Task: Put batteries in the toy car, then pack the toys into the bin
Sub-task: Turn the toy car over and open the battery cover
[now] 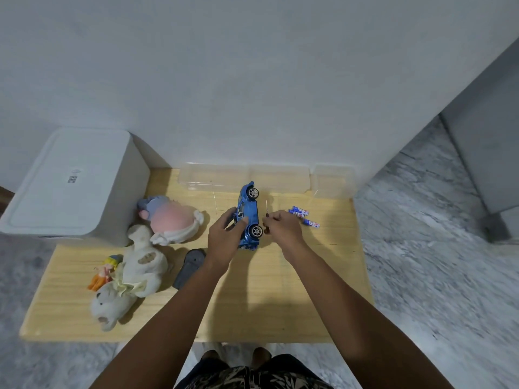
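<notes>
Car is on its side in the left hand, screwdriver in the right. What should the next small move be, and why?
Probably bring the screwdriver tip to the underside of the toy car, since the left hand holds it tipped and the batteries still lie on the table.

We have one view only, a wide-angle head camera. It looks forward and steeply down onto the counter (252, 290) from above its near edge, close enough that both forearms enter from the bottom of frame. It faces the white wall behind the counter. Left of the counter sits the white bin (70, 186); right of it, marbled floor. Edges bow from lens distortion.
</notes>
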